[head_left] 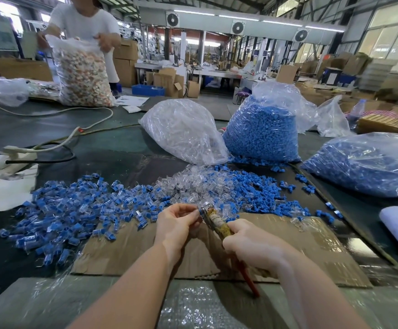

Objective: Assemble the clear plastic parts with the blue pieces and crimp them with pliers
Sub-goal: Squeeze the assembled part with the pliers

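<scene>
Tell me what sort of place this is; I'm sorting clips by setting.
Most likely a factory assembly floor: bulk bags of blue pieces and clear plastic parts on the worktable, stacked cardboard boxes behind, and industrial fans overhead.

Bright, even daylight is pouring in through the tall windows (pixel 392 41) at far right, joined by long ceiling strip lights (pixel 238 17). Glare is glinting off the clear plastic bags (pixel 183 129). The wide-angle lens is bending the edges, and the near forearms are blurring slightly.
</scene>
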Demonstrator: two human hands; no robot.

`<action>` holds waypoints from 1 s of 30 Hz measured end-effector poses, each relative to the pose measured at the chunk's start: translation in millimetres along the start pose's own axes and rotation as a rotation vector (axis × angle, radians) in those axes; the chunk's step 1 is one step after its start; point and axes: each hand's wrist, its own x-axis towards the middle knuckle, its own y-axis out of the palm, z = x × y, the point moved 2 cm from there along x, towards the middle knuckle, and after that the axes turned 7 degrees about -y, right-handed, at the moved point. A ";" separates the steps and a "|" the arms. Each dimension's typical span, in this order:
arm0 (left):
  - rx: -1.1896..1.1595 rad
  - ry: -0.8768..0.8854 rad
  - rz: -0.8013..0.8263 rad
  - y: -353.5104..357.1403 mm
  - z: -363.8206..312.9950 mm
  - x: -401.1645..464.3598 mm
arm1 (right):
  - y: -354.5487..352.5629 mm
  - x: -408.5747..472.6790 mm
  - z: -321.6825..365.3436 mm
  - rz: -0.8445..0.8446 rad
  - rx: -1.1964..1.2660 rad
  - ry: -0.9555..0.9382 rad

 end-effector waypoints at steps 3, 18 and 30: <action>-0.010 -0.002 -0.006 -1.5 1.1 1.3 | -0.1 -1.8 2.8 0.018 -0.006 0.008; 0.030 0.010 -0.016 -3.3 -1.4 -1.5 | 16.4 11.2 -9.1 -0.125 0.003 -0.025; 0.803 0.498 -0.374 -46.4 -42.2 -2.4 | -13.4 13.9 -74.2 -0.572 -0.519 0.122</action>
